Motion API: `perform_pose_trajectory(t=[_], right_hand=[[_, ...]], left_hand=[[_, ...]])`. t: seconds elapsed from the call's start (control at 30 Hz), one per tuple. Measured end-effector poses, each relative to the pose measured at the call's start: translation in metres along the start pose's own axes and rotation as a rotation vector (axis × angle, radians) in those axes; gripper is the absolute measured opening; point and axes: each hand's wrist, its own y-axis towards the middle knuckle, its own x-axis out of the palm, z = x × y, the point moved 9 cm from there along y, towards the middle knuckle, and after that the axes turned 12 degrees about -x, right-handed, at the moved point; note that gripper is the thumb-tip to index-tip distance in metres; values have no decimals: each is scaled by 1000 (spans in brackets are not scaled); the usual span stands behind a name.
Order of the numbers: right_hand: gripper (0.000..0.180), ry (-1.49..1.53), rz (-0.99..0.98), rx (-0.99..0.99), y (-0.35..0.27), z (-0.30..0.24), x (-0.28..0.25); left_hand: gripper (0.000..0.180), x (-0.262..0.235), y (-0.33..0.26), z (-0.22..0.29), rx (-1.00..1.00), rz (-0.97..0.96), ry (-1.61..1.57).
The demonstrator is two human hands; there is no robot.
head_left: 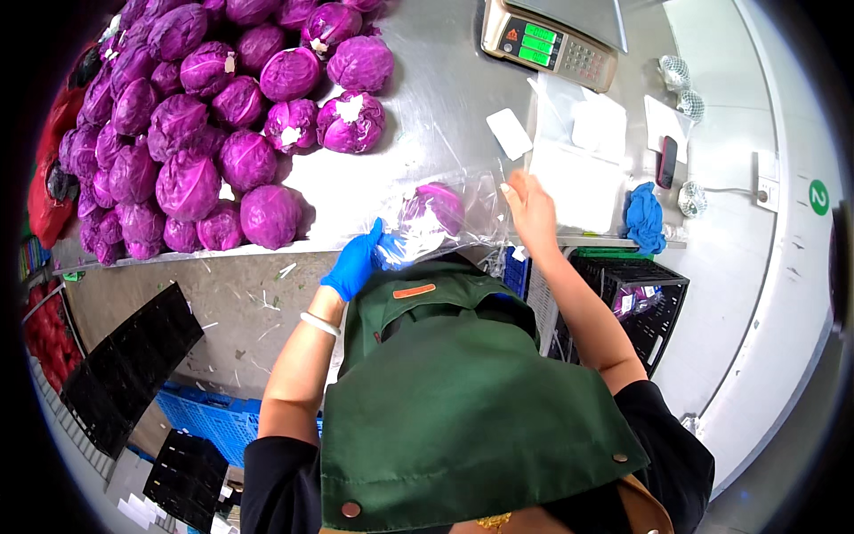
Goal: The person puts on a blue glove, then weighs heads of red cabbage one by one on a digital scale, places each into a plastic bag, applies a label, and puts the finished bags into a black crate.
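A purple cabbage (442,206) lies inside a clear plastic bag (485,209) at the near edge of the metal table. My left hand (356,260), in a blue glove, grips the bag's left end beside the cabbage. At the bag's right end is my bare right hand (534,216), its fingers curled together at the loose plastic; some blur hides exactly how they pinch it. Left of the bag, a large heap of purple cabbages (189,185) covers the table, several with pale cut stems facing up.
A digital scale (556,46) with a lit green display stands at the far right. Near it are a white card (509,133), clear bags (578,191), a dark phone-like object (667,162) and a crumpled blue glove (644,219). Black crates (658,325) stand below right; a blue crate (209,418) is lower left.
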Motion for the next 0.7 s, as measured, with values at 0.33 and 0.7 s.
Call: perform_pose_trajectory(t=[0.33,0.7], right_hand=[[92,-75,-628,-580,-16,-88,106],[95,821,-571,344,-2,22,99]], left_hand=[[31,-39,-30,35,220,621,245],[56,75,25,84,72,31,227]])
